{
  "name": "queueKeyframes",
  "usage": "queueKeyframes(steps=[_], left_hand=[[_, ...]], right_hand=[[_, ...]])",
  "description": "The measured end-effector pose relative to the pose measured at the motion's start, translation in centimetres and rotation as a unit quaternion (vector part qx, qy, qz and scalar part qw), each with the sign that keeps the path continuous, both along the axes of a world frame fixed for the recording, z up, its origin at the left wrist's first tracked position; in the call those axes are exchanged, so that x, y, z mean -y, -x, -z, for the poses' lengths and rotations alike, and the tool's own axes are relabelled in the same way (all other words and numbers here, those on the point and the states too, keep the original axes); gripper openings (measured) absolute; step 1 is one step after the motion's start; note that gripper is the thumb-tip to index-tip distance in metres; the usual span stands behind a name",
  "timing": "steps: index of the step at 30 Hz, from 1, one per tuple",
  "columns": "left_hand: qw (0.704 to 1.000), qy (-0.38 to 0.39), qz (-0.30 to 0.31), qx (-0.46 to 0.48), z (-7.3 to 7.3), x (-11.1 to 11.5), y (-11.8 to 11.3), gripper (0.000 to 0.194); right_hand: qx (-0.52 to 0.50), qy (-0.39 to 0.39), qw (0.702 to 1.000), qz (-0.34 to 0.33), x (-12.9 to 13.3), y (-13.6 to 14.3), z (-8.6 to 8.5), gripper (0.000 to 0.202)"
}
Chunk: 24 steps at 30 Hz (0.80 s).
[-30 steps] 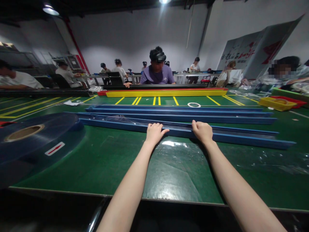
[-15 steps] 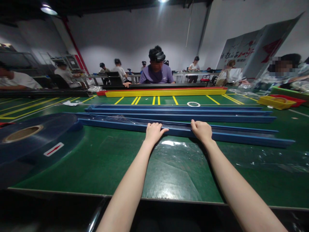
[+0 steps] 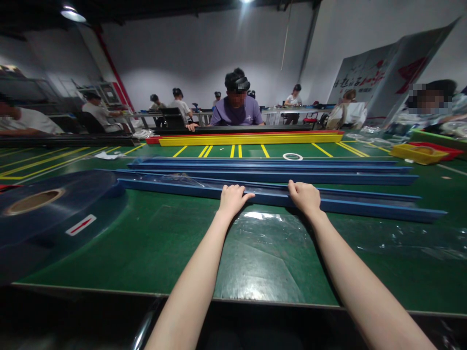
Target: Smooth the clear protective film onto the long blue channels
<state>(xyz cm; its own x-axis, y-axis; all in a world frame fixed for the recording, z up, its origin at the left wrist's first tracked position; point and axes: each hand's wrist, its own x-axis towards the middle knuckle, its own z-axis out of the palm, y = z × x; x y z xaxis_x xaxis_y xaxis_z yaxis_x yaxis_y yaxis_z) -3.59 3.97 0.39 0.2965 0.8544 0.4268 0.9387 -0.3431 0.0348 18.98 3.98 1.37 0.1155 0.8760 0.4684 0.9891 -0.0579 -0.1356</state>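
Observation:
A long blue U-shaped channel (image 3: 379,208) lies across the green table in front of me. Along its left part, crumpled clear plastic film (image 3: 188,180) sits inside the trough. My left hand (image 3: 233,198) grips the near wall of this channel close to its middle, fingers over the edge and thumb stretched to the right. A short way to the right, my right hand (image 3: 305,196) is closed on the same wall; its fingertips are hidden in the trough. Flat clear film (image 3: 270,233) is spread on the table below both hands.
Behind lie more blue channels (image 3: 328,178) and a white ring (image 3: 292,157). A big roll of clear film (image 3: 87,194) stands at left. Yellow, red and black strips (image 3: 251,140) lie before a co-worker (image 3: 237,109). A yellow bin (image 3: 418,154) is at right.

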Motion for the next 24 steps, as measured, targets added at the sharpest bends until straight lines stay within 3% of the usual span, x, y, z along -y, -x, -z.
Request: queueKeyframes(steps=[17, 21, 24], left_hand=[[1.000, -0.010, -0.002, 0.017, 0.3, 0.4, -0.2, 0.043], [1.000, -0.014, 0.002, 0.019, 0.5, 0.3, -0.2, 0.043], [1.000, -0.022, 0.008, 0.019, 0.6, 0.3, -0.3, 0.043]], right_hand=[[0.005, 0.008, 1.000, 0.004, -0.1, 0.0, 0.0, 0.050], [0.013, -0.046, 0.999, 0.009, 0.1, 0.6, -0.2, 0.046], [0.029, -0.107, 0.993, -0.037, 0.2, 2.3, -0.1, 0.044]])
